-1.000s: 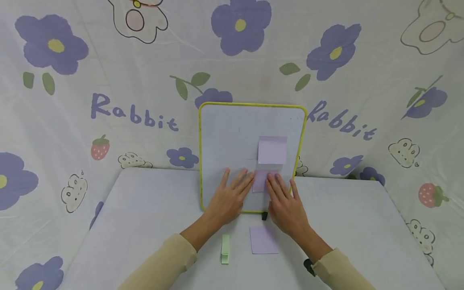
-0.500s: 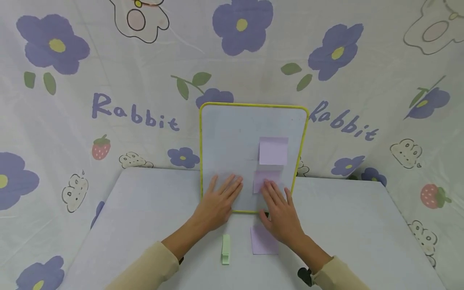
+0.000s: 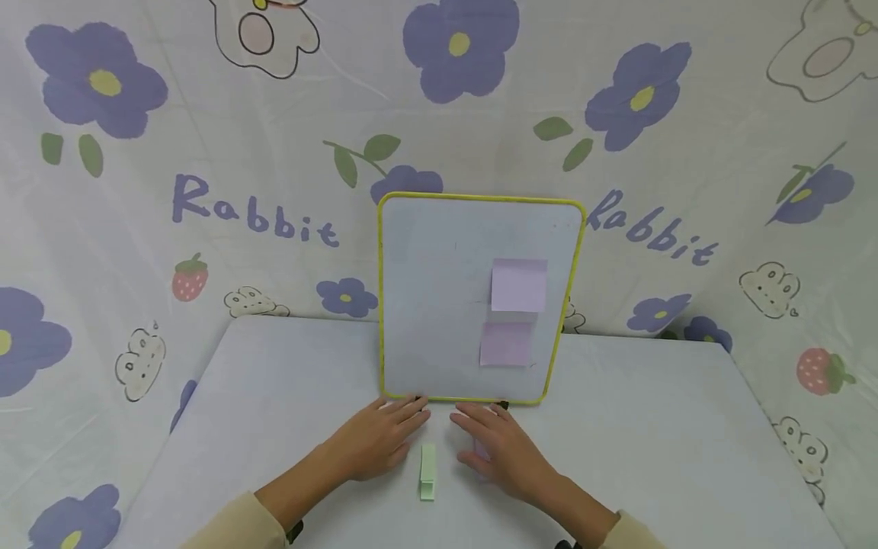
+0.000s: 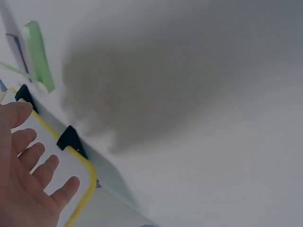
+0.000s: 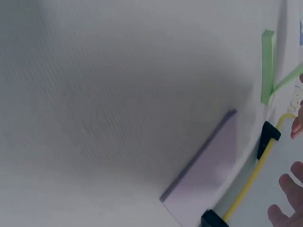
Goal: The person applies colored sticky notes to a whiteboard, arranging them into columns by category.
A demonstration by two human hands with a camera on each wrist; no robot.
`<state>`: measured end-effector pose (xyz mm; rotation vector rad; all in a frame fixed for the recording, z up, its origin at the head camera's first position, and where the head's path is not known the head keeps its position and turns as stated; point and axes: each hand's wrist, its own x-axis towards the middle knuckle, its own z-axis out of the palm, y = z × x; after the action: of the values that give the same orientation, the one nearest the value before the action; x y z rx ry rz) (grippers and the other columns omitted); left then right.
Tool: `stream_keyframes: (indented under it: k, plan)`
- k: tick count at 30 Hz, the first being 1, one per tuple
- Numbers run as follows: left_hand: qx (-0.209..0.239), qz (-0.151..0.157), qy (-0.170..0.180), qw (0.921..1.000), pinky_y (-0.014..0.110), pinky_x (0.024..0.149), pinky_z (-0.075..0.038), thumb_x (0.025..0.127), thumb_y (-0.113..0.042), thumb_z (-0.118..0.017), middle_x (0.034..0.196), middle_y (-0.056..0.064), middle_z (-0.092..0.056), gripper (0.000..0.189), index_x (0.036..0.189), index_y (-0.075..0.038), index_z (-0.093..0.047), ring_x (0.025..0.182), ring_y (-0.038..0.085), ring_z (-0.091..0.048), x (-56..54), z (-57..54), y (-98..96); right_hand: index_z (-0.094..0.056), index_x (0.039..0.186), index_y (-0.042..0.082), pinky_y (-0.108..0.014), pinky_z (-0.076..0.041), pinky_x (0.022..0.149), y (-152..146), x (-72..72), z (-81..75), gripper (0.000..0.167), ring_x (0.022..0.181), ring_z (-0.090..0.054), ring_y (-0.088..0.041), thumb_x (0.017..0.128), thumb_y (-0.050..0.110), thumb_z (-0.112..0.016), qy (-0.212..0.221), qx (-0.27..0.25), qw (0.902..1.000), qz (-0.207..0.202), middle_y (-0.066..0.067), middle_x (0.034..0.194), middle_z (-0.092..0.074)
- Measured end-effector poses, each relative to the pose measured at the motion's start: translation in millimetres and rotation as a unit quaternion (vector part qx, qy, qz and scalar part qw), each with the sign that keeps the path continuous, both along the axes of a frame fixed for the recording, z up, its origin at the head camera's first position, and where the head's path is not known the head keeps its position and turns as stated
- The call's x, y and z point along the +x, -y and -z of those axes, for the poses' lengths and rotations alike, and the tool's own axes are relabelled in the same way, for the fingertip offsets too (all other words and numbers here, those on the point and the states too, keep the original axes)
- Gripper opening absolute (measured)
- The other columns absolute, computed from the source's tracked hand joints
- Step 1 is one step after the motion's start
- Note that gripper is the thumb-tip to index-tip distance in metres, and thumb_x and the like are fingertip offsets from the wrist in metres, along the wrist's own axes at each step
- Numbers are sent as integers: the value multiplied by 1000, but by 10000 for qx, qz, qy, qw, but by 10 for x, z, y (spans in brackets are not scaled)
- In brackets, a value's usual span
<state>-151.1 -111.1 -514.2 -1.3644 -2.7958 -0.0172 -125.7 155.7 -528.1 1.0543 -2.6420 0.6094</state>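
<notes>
Two lilac sticky notes stick to the whiteboard [image 3: 432, 297]: the upper note [image 3: 519, 286] and the lower note [image 3: 505, 344]. My left hand [image 3: 373, 438] hovers by the board's lower edge, fingers loosely extended, holding nothing. Over a lilac sticky note pad [image 5: 203, 170] lies my right hand [image 3: 504, 450], fingers spread and relaxed; it covers most of the pad in the head view. Between the hands stands a narrow pad of green sticky notes [image 3: 427, 473], its top strip lifted in the wrist views.
The yellow-framed board leans upright at the back of the white table [image 3: 652, 427], on black feet [image 4: 72, 141]. Behind it hangs a curtain [image 3: 274, 152] printed with flowers and rabbits.
Both hands have come off the whiteboard and drawn back down toward the table. The lower lilac note, earlier pressed by the fingers, now shows uncovered on the board.
</notes>
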Motion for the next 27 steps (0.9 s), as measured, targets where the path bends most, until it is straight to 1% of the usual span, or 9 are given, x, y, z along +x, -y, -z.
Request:
stream_keyframes:
  k: [2, 5, 7, 9, 13, 18, 21, 24, 27]
  plan:
    - [-61, -91, 215, 9997, 48, 102, -46, 99, -27, -57, 152, 5, -47, 50, 146, -11, -51, 137, 22, -47, 39, 34, 47, -63, 131, 7, -52, -41, 105, 27, 45, 30, 56, 127, -56, -25, 81, 26, -82, 18, 8, 9999, -132, -10, 137, -60]
    - [-114, -38, 404, 9991, 48, 101, -47, 100, -26, -55, 152, 2, -47, 49, 147, -13, -49, 136, 21, -48, 116, 83, 122, -65, 129, 8, -49, -44, 102, 82, 102, 61, 53, 124, -58, -25, 82, 26, -80, 83, -54, 9995, -303, -10, 134, -62]
    - [-110, 116, 431, 9989, 48, 100, -47, 100, -26, -55, 152, 1, -47, 50, 148, -14, -49, 135, 20, -49, 177, 131, 172, -65, 128, 8, -46, -46, 100, 122, 128, 80, 51, 122, -59, -25, 83, 27, -79, 126, -90, 9991, -394, -10, 132, -63]
    - [-40, 343, 390, 9986, 48, 99, -48, 99, -24, -56, 151, 0, -48, 51, 148, -13, -48, 134, 20, -51, 237, 185, 216, -65, 128, 9, -44, -47, 98, 157, 146, 95, 49, 119, -59, -25, 84, 26, -79, 172, -135, 9987, -460, -10, 131, -63]
    - [155, 674, 303, 9971, 47, 97, -50, 98, -23, -57, 151, 0, -49, 53, 149, -12, -47, 132, 21, -53, 325, 290, 265, -66, 126, 11, -41, -47, 97, 196, 173, 124, 46, 117, -60, -23, 84, 24, -79, 307, -139, 9983, -472, -8, 131, -64]
    - [173, 766, 299, 9965, 45, 97, -49, 99, -24, -56, 153, 0, -45, 55, 151, -12, -44, 133, 20, -51, 358, 359, 280, -67, 125, 14, -46, -47, 99, 229, 200, 147, 40, 120, -59, -19, 88, 26, -76, 532, -29, 9974, -478, -4, 129, -65]
    - [184, 758, 347, 9963, 45, 97, -49, 100, -24, -55, 154, 0, -44, 54, 152, -13, -43, 134, 20, -50, 360, 376, 282, -68, 122, 13, -50, -48, 97, 248, 209, 157, 36, 117, -61, -19, 89, 27, -75, 511, -64, 9975, -490, -3, 126, -66]
    - [191, 731, 457, 9961, 46, 98, -49, 101, -24, -54, 154, 0, -44, 54, 152, -13, -42, 135, 19, -49, 366, 384, 282, -70, 119, 12, -47, -49, 94, 263, 213, 170, 34, 113, -63, -19, 89, 28, -75, 449, -170, 9973, -562, -3, 122, -67]
    - [189, 739, 468, 9960, 46, 98, -49, 101, -24, -54, 154, 0, -44, 53, 152, -12, -42, 135, 20, -50, 376, 395, 282, -70, 117, 11, -43, -50, 92, 271, 220, 182, 36, 111, -63, -20, 87, 30, -76, 351, -283, 9967, -671, -3, 119, -68]
